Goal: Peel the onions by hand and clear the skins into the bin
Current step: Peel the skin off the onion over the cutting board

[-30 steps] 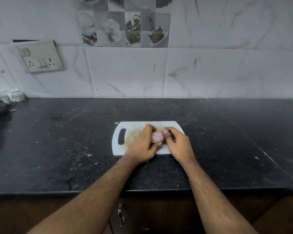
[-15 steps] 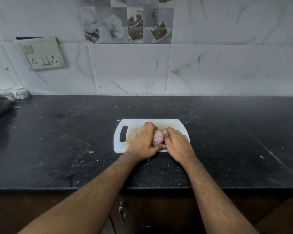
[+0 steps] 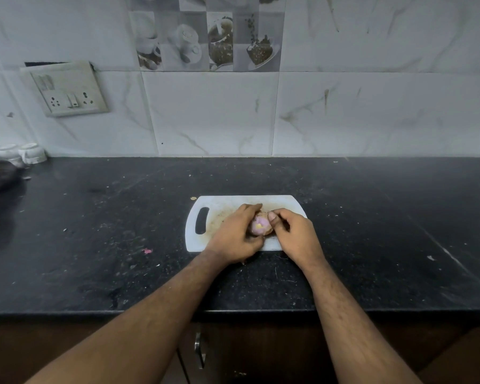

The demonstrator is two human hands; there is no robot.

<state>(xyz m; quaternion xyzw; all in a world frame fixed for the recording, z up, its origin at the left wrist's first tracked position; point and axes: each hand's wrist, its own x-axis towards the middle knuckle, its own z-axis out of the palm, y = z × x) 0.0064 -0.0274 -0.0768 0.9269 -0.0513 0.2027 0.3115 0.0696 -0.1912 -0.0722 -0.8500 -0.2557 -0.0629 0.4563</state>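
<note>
Dark wood cabinet fronts (image 3: pixel 261 353) sit below the near edge of the black stone counter (image 3: pixel 94 231), with a metal handle (image 3: pixel 199 347) just under that edge.

Both forearms cross the near edge and meet over the white plastic cutting board (image 3: pixel 225 206), which lies at mid-depth of the counter, handle slot to the left.

The left hand (image 3: pixel 234 236) cups the onion (image 3: pixel 261 226) with fingers curled round its far side. The onion sits over the board's near half, its pink cut face with a pale centre turned toward the viewer. Whether it rests on the board or is lifted clear cannot be told.

The right hand (image 3: pixel 294 234) has fingers curled, the thumb tip pressed to the onion's upper right edge, where brown skin shows. This appears to be a pinch on a skin flap.

Risks from here:
- The dry skin tears short, leaving patches on the onion.
- The smooth peeled face slips from the left hand's grip; the onion could roll off the board toward the near edge.
- Loose flakes scatter. A pink scrap (image 3: pixel 147 250) already lies on the counter left of the board.
- No bin is visible, so skins must be carried out of view.

Farther back, white cups (image 3: pixel 31 153) stand at the far-left corner under a wall socket (image 3: pixel 67 90).
</note>
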